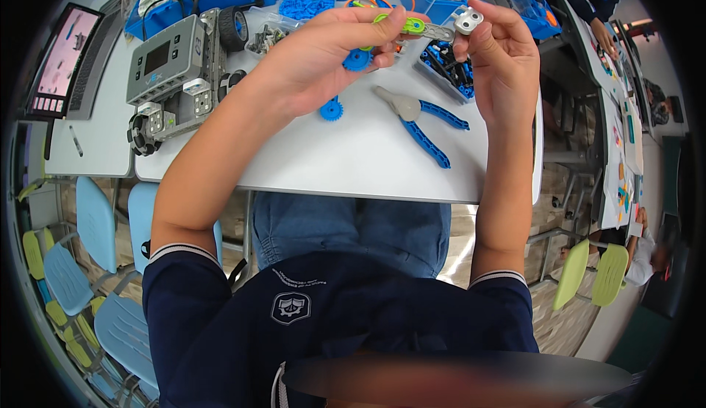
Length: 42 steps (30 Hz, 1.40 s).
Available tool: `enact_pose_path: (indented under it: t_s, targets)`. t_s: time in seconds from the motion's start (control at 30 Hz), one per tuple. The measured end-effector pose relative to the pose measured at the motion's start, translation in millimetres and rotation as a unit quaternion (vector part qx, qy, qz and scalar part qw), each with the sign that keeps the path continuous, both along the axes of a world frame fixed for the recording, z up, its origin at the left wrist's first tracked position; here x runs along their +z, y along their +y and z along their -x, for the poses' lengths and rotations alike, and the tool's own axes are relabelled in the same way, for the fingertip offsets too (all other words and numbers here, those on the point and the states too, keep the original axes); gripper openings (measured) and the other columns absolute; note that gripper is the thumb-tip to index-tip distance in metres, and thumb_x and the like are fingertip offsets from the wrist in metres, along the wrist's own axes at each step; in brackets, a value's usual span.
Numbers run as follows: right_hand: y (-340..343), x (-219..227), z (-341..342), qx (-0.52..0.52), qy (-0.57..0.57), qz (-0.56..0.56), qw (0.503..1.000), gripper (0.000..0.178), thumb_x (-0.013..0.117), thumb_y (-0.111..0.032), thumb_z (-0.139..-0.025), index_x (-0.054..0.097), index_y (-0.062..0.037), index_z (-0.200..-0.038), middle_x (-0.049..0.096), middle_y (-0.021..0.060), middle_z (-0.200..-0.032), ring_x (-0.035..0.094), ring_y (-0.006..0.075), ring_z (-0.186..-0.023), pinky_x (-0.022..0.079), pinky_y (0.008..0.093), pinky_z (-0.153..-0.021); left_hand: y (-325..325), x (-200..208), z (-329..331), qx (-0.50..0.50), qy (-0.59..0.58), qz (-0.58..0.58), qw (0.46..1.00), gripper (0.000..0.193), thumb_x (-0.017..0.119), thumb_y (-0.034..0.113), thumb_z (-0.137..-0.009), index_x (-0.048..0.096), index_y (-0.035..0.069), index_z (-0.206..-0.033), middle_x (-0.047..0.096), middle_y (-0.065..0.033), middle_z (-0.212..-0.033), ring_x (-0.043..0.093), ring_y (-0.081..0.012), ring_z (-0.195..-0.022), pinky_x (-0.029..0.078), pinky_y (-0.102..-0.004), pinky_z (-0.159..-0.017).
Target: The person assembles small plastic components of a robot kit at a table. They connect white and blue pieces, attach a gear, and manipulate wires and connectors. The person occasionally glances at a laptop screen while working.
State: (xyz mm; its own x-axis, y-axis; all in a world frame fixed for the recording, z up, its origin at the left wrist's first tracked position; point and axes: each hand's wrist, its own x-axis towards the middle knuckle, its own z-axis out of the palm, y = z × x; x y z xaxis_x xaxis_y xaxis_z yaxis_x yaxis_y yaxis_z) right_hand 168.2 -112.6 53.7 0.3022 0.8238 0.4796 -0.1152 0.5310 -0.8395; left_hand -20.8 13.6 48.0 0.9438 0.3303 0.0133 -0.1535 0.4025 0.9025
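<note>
My left hand (331, 51) is closed on a small assembly with a lime green beam (409, 25), a grey beam (435, 33) sticking out to the right and a blue gear (358, 59) below. Between the thumb and fingers of my right hand (504, 58) is a white connector block (468, 20) with round holes. The block is close to the grey beam's end; whether they touch I cannot tell. Under my left hand a second blue gear (332, 109) shows over the table. Blue-handled pliers (423, 117) lie on the white table (353, 154) between my forearms.
A grey wheeled robot with a controller box (165, 58) stands at the left, beside a laptop (70, 62). Blue parts cases (243, 0) line the back. A bin of dark and blue pins (448, 69) sits near my right hand. Another person's hand (604, 38) is at the far right table.
</note>
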Motion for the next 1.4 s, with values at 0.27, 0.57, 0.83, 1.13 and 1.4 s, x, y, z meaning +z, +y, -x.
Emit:
enact_pose_path:
  t_s: [0.27,0.57,0.83,1.13,1.4]
  targets:
    - [5,-2,1,-0.064,0.004,0.034,0.997,0.027,0.069,-0.002,-0.092,0.063,0.0080,-0.117,0.071,0.0156,-0.094,0.072,0.0209,-0.083,0.057,0.0305,-0.075,-7,-3,-4,0.059,0.030,0.000,0.998,0.037,0.059,0.036,-0.102,0.060,0.006,-0.124,0.067,-0.0025,-0.107,0.052,-0.0070,-0.084,0.044,-0.0227,-0.079]
    - [6,0,5,-0.037,0.035,0.077,0.996,0.028,0.065,-0.004,-0.095,0.060,0.0087,-0.119,0.072,0.0171,-0.101,0.072,0.0211,-0.088,0.058,0.0283,-0.078,-11,-5,-6,0.125,-0.026,-0.184,0.975,0.045,0.058,0.029,-0.103,0.054,0.006,-0.140,0.069,-0.0045,-0.119,0.055,-0.0086,-0.091,0.046,-0.0252,-0.091]
    - [5,2,14,-0.024,0.009,0.139,0.990,0.022,0.066,-0.010,-0.096,0.064,0.0058,-0.112,0.071,0.0103,-0.089,0.064,0.0111,-0.071,0.049,0.0218,-0.066,-12,-9,-12,0.210,-0.072,-0.282,0.933,0.042,0.062,0.015,-0.100,0.055,0.004,-0.140,0.070,-0.0062,-0.111,0.060,-0.0095,-0.091,0.049,-0.0256,-0.086]
    - [5,1,19,-0.033,-0.015,0.150,0.988,0.015,0.064,-0.014,-0.095,0.064,0.0005,-0.099,0.067,0.0051,-0.077,0.054,0.0053,-0.057,0.035,0.0184,-0.050,-18,-17,-9,0.268,-0.014,-0.520,0.811,0.035,0.062,0.014,-0.099,0.060,0.005,-0.133,0.072,-0.0076,-0.106,0.068,-0.0114,-0.091,0.053,-0.0245,-0.078]
    - [5,2,27,-0.045,-0.017,0.177,0.983,0.014,0.062,-0.012,-0.094,0.064,0.0017,-0.098,0.067,0.0067,-0.073,0.055,0.0077,-0.052,0.035,0.0206,-0.045,-27,-22,-14,0.293,-0.001,-0.542,0.788,0.025,0.058,0.018,-0.100,0.047,-0.001,-0.111,0.065,-0.0243,-0.086,0.066,-0.0423,-0.083,0.051,-0.0491,-0.069]
